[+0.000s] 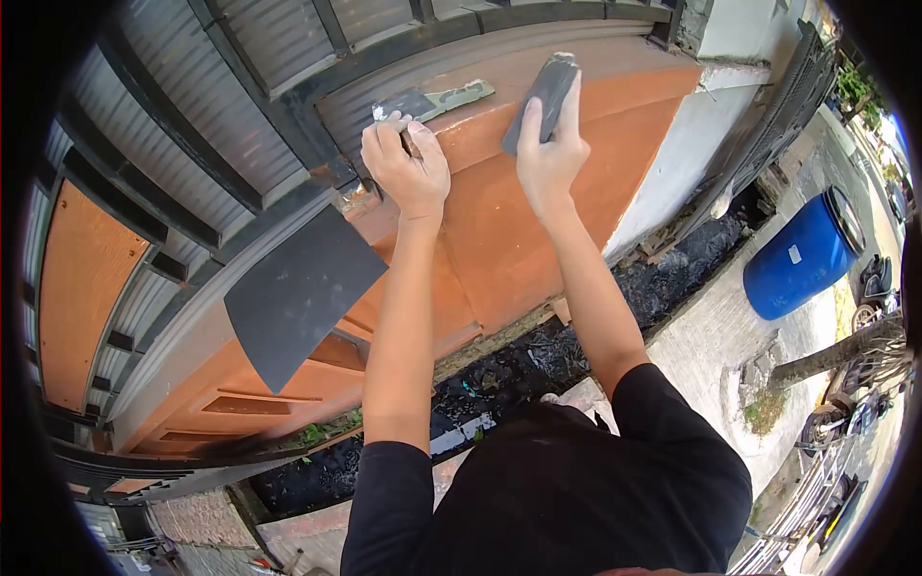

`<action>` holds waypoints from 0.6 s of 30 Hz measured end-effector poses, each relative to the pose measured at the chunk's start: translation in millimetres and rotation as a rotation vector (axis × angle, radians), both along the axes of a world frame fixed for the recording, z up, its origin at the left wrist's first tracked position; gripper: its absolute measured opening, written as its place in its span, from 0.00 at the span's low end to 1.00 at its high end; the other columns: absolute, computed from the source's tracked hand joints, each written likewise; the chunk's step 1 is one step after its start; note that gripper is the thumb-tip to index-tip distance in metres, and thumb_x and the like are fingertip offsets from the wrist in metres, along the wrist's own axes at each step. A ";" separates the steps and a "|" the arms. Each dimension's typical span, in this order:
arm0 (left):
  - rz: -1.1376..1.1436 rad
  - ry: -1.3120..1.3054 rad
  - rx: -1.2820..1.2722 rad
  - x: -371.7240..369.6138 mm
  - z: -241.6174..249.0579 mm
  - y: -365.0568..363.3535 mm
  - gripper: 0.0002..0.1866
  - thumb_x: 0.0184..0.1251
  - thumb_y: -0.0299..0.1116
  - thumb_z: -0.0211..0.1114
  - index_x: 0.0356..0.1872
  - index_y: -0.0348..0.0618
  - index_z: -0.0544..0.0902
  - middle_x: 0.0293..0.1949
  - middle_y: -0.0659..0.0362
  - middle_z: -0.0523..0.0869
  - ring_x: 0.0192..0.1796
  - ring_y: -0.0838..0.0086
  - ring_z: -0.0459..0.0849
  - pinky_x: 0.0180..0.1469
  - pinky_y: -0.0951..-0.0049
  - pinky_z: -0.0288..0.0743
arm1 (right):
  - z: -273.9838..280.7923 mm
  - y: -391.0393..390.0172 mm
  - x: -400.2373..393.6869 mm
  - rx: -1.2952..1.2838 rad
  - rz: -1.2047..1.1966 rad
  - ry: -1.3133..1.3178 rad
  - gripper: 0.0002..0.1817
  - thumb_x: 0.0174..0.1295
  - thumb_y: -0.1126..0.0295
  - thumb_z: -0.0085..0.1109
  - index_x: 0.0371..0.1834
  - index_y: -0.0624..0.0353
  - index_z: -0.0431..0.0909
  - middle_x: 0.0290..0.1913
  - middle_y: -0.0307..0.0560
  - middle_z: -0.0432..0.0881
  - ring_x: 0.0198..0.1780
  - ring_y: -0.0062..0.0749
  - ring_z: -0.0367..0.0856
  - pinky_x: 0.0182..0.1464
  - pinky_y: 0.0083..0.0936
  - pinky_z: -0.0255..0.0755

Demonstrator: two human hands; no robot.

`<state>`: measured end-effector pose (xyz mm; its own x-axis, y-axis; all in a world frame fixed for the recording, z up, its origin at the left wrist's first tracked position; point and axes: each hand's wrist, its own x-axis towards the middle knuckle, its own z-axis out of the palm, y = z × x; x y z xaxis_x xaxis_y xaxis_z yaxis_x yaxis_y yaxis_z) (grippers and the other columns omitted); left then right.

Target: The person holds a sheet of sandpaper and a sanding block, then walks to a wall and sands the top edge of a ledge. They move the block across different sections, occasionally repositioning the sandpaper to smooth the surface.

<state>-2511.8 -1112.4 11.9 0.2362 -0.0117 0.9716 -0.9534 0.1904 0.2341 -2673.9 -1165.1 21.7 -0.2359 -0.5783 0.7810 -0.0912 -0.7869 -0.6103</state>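
My right hand (552, 158) is closed around a dark grey sanding block (540, 106), tilted up over the orange wall's top edge. The block's far end looks pale and worn. To its left, my left hand (408, 173) is curled with the fingers pressed together; something brownish shows between them, too hidden to name. Just beyond that hand, a putty knife (459, 95) with a worn green handle and dark blade lies on the ledge (615, 60). A black sheet of sandpaper (305, 293) hangs over the wall at the lower left of my left hand.
Dark metal bars (182, 144) with corrugated sheeting rise behind the orange wall (576, 182). A drain channel (509, 370) with dark, littered water runs below. On the concrete at right stands a blue barrel (802, 254), near a tree trunk (836, 360).
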 end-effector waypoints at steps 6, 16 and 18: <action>-0.048 0.061 -0.015 2.6 0.0 -5.7 0.07 0.71 0.30 0.63 0.41 0.37 0.81 0.42 0.46 0.84 0.47 0.48 0.82 0.52 0.50 0.73 | -41.5 16.7 35.3 -0.201 -0.116 0.046 0.39 0.72 0.72 0.65 0.85 0.69 0.62 0.35 0.61 0.92 0.28 0.42 0.91 0.33 0.32 0.83; -0.075 0.059 -0.041 5.2 -0.1 -7.4 0.07 0.71 0.30 0.63 0.41 0.36 0.81 0.43 0.45 0.84 0.47 0.48 0.82 0.52 0.50 0.74 | -26.5 27.9 38.3 -0.206 -0.118 0.076 0.37 0.71 0.74 0.66 0.83 0.69 0.66 0.24 0.54 0.87 0.17 0.35 0.82 0.25 0.28 0.76; -0.072 0.064 -0.013 2.8 -2.0 -3.1 0.07 0.71 0.31 0.63 0.41 0.36 0.81 0.43 0.45 0.84 0.46 0.49 0.82 0.52 0.50 0.74 | -63.6 60.5 42.5 -0.285 -0.062 0.263 0.38 0.71 0.73 0.67 0.83 0.69 0.66 0.25 0.54 0.88 0.19 0.36 0.84 0.25 0.28 0.77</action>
